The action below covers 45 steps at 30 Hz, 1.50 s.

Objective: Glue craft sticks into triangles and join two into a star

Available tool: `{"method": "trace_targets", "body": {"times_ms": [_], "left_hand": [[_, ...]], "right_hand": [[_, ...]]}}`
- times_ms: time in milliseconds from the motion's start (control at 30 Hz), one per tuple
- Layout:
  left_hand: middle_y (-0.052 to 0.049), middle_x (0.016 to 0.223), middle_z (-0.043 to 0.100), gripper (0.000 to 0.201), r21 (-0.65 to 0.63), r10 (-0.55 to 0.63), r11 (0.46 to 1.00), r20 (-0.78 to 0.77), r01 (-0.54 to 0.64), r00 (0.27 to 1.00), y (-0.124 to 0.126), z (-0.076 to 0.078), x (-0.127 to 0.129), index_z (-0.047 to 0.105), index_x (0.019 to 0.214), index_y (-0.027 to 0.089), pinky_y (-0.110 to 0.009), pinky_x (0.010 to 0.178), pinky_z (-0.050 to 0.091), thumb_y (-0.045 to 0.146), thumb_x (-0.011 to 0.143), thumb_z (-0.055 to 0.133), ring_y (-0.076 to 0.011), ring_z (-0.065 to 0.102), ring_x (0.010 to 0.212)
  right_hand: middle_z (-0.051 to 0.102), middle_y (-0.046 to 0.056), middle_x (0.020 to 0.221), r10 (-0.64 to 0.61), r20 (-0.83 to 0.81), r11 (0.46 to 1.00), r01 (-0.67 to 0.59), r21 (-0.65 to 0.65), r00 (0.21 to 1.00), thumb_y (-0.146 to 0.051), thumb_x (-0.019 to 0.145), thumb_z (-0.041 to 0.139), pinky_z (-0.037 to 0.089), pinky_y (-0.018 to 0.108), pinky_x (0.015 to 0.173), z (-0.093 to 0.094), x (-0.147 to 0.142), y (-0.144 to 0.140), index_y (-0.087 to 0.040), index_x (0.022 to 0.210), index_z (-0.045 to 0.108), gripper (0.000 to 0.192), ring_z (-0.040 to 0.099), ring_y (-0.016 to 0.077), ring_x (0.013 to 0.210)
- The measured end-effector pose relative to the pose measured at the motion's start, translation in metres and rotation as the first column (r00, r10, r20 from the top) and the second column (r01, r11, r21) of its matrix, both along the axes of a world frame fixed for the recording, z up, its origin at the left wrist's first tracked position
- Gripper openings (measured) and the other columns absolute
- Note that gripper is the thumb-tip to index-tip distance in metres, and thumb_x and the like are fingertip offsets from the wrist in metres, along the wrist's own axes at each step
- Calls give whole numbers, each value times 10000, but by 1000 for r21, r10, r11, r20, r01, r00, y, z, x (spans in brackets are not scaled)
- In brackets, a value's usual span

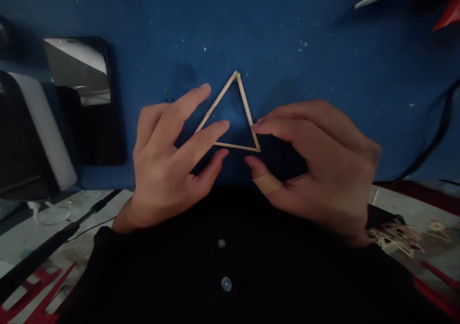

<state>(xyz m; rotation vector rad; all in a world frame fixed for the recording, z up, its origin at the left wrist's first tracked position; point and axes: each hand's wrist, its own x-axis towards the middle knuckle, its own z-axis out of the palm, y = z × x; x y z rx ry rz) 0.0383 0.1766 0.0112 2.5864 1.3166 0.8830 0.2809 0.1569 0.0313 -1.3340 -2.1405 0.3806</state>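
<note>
1. A small stick triangle (230, 118) lies flat on the blue table (287, 36), dead centre between the person's two hands, with its apex pointing to twelve o'clock.
2. The left hand (168, 166) comes in from eight o'clock with fingers spread loosely; its fingertips rest at the triangle's lower-left corner, pressing rather than gripping.
3. The right hand (316, 166) sits at four o'clock, thumb and forefinger nearly closed around the lower-right corner; whether they actually pinch the stick I cannot tell. A plaster (268, 184) wraps the thumb.
4. To my eye the frame's three sides are joined and the corners are being steadied; a next move would want light, even pressure so the joints don't shift.
5. No container shows. A dark phone (84, 98) lies at nine o'clock, a black cable (440, 132) at three, and loose stick scraps (398, 235) at five.
</note>
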Motion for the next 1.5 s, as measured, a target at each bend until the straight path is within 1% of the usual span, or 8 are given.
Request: {"method": "trace_targets", "body": {"times_ms": [133, 267, 367, 600, 733, 1067, 1367, 1500], "left_hand": [[-15, 1529, 698, 268, 51, 18, 999, -14, -17, 1000, -1, -2, 1, 783, 1168, 375, -699, 1035, 633, 391, 925, 896, -388, 692, 1323], [-13, 1584, 659, 210, -72, 44, 997, 48, -40, 998, -4, 5, 7, 829, 1032, 379, -829, 1240, 458, 240, 900, 915, -435, 625, 1452], [22, 1601, 648, 199, -123, 54, 991, 41, -49, 998, -6, 10, 9, 845, 975, 412, -806, 1323, 382, 227, 919, 892, -425, 597, 1496], [52, 1620, 651, 229, -174, 41, 984, 2, -40, 999, -5, 14, 6, 848, 986, 417, -811, 1331, 358, 204, 917, 893, -432, 573, 1533], [44, 1600, 675, 163, -69, -11, 998, 42, 14, 999, -3, 11, 5, 842, 1002, 366, -863, 1224, 417, 227, 933, 893, -457, 622, 1467], [19, 1550, 716, 127, -52, -22, 998, 66, 25, 998, 0, 6, 4, 842, 969, 323, -788, 1160, 504, 222, 920, 900, -459, 649, 1428], [-12, 1455, 764, 512, -287, 95, 954, 33, -82, 995, -2, 21, 3, 680, 1451, 367, -661, 1357, 411, 316, 969, 845, -372, 635, 1484], [-37, 1393, 799, 584, -275, 107, 958, 70, -84, 992, -2, 24, 7, 610, 1536, 309, -656, 1320, 478, 292, 987, 806, -360, 669, 1444]], "right_hand": [[784, 77, 1181, 74, 26, 993, -72, -91, 997, -272, 976, 750, 642, 404, 886, 7, 9, 5, -226, 1197, 737, 226, 778, 263, 1036], [772, 60, 1204, 135, 44, 985, -130, -111, 990, -257, 966, 733, 632, 421, 853, 6, 13, 11, -249, 1178, 745, 213, 766, 263, 1031], [772, 35, 1211, 106, 43, 983, -99, -152, 993, -283, 970, 740, 631, 436, 890, 3, 13, 11, -280, 1166, 758, 197, 755, 259, 1037], [767, 40, 1201, 102, 30, 982, -96, -164, 994, -329, 967, 765, 623, 432, 901, -1, 12, 11, -279, 1174, 770, 213, 745, 265, 1037], [768, 42, 1207, 116, 34, 986, -111, -124, 993, -337, 994, 737, 622, 424, 887, -2, 13, 11, -261, 1182, 747, 204, 749, 258, 1042], [735, 97, 1246, 132, 26, 990, -130, -54, 991, -209, 967, 764, 640, 405, 887, -2, 17, 11, -246, 1285, 681, 331, 736, 255, 1093], [728, 77, 1256, 114, 14, 992, -113, -53, 993, -253, 987, 736, 663, 407, 921, -5, 15, 10, -261, 1305, 690, 322, 743, 247, 1106], [745, 111, 1214, 136, 2, 991, -136, -19, 991, -208, 956, 763, 664, 426, 876, -6, 15, 10, -213, 1275, 725, 320, 756, 272, 1045]]}}
